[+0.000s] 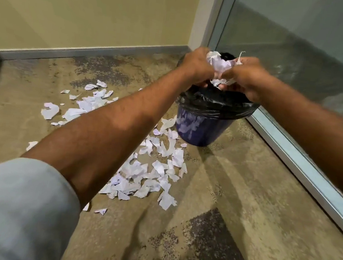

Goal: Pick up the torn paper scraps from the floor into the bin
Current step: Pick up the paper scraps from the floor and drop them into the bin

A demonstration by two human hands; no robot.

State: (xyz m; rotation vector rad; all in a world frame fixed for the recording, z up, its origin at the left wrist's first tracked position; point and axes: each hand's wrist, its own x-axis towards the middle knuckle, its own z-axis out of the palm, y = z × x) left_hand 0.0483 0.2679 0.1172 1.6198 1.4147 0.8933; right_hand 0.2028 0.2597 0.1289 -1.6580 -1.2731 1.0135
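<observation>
1. Here, a crumpled wad of torn paper scraps (220, 67) is held between both hands, directly above the open mouth of the bin (202, 129).
2. The left hand (196, 66) grips the wad from the left, its fingers curled in around the paper. The right hand (247, 78) grips it from the right, fingers curled the same way, and a thin strip pokes up above its knuckles.
3. The two hands nearly meet under the wad, where a few ragged edges hang down between the fingers.
4. The bin is dark blue and bucket-shaped, lined with a black plastic bag (215, 106) folded over its rim. It stands upright in the corner, just beside the metal frame of the glass partition (302, 48).
5. Many loose scraps (140, 175) lie on the floor (264, 203). A dense patch reaches up to the bin's base, and a looser patch further left is partly hidden by the left forearm.
6. The floor is mottled tan with darker speckled patches.
7. Behind stands a yellowish wall (94, 5) with a grey skirting (89, 52). A light grey sleeve (16, 208) covers the left upper arm.
</observation>
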